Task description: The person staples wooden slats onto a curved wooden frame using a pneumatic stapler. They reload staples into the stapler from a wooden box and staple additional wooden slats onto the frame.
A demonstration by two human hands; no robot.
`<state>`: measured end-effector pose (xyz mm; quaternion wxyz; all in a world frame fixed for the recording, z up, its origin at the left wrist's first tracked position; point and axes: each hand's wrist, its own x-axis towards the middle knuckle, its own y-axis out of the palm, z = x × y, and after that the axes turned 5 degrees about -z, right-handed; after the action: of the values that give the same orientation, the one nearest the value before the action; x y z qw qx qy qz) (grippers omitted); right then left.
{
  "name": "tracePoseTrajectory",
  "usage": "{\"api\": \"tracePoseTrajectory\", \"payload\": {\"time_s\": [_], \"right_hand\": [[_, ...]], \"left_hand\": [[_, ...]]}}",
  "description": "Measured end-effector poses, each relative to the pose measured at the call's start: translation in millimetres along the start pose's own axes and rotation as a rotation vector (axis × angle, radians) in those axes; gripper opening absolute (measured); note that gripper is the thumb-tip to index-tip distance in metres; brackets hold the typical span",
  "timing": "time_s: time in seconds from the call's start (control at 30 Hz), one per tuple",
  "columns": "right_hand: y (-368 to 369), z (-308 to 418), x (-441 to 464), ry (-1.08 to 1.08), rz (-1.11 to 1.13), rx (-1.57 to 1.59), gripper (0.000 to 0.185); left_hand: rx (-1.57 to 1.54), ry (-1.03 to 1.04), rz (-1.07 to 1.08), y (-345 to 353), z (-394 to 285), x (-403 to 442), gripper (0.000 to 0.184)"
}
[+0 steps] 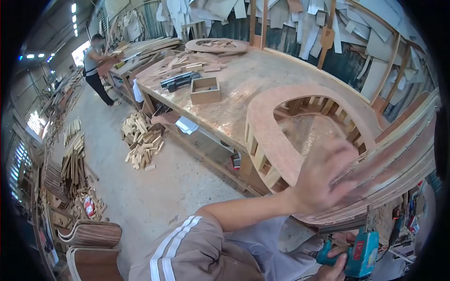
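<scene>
Here, a dusty workbench (pixel 241 89) crosses a cluttered workshop (pixel 183 187). Near right, the right hand (pixel 335 269) grips a teal, red-labelled drill (pixel 364 257); the left hand (pixel 321 182) is blurred, its hold unclear.

Open box (pixel 206 97) on the counter (pixel 234 105), handheld tool (pixel 174 83) just left of the box, wood scraps (pixel 190 64) and flat ring (pixel 238 48) behind it, hollow frame (pixel 272 140) to its right, drill (pixel 368 257) before it rightward, block pile (pixel 142 140) below leftward.
</scene>
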<state>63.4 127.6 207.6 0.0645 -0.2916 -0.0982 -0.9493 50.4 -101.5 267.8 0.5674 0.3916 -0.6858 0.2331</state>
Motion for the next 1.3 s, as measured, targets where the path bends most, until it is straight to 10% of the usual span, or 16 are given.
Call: {"api": "tracePoseTrajectory", "payload": {"time_s": [0.1,0.27,0.3,0.4,0.47,0.8,1.13,1.3], "right_hand": [[5.9,-6.2,6.5,0.010,-0.030,-0.035,0.039],[-16.5,-30.0,-13.8,0.129,0.034,-0.400,0.039],[-15.8,-46.1,-17.3,-0.345,-0.095,-0.614,0.031],[-37.5,-91.2,-46.2,0.204,0.259,-0.369,0.047],[-13.6,-81.8,-19.4,0.063,0.547,-0.600,0.056],[33.1,38.4,110.2,-0.097,0.100,0.030,0.044],[-42.6,-100.3,3.3,0.595,0.337,-0.139,0.033],[-32.3,-51.0,65.8,0.028,0.398,-0.224,0.030]], "left_hand": [[0.117,-0.125,-0.056,19.4,13.9,-0.9,0.063],[-0.371,-0.593,0.447,24.9,26.0,-13.2,0.071],[-0.375,-0.596,0.449,24.4,30.4,-14.9,0.071],[-0.602,-0.746,0.520,16.3,51.5,-28.2,0.055],[-0.750,-0.844,0.584,5.5,63.7,-30.9,0.058],[-0.593,-0.740,0.453,-22.6,67.8,0.6,0.101],[-0.565,-0.724,0.435,-20.8,55.7,-6.2,0.096],[-0.578,-0.879,0.454,1.2,48.1,-31.7,0.083]]}}
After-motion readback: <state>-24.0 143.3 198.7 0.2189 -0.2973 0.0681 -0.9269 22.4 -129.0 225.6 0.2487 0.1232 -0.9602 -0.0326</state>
